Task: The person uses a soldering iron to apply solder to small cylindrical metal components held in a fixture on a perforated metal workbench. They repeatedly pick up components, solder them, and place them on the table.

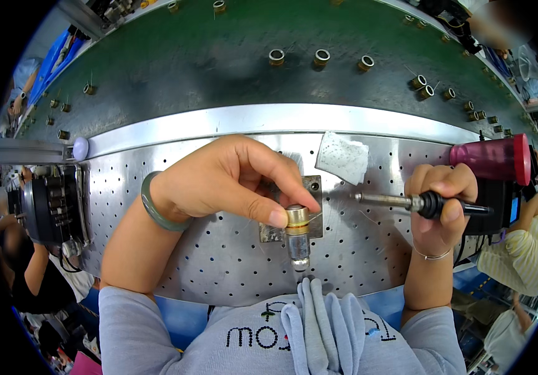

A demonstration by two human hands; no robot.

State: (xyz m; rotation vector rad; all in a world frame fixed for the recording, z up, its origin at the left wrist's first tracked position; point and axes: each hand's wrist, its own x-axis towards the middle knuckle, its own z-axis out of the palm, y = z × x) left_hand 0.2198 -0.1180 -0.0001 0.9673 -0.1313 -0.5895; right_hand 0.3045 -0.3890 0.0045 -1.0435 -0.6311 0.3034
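Note:
Between thumb and index finger, my left hand (pixel 237 181) pinches a small metal cylinder with a brass-coloured ring (pixel 297 215). Directly below it shows a shiny narrower metal cylinder (pixel 298 247); whether the two are one piece I cannot tell. My right hand (pixel 442 194) is closed round the black handle of a soldering iron (pixel 389 200). The iron's tip points left, apart from the cylinder. Behind my left fingers, a square metal plate (pixel 314 212) lies on the perforated metal worktop (pixel 219 262), partly hidden.
A whitish pad (pixel 342 157) lies beyond the iron's tip. At the right, a pink translucent cup (pixel 491 159) lies tilted beside a black device (pixel 494 215). The green conveyor belt (pixel 187 69) carries several small metal rings (pixel 322 57). Dark equipment (pixel 50 209) stands left. Other people work at both sides.

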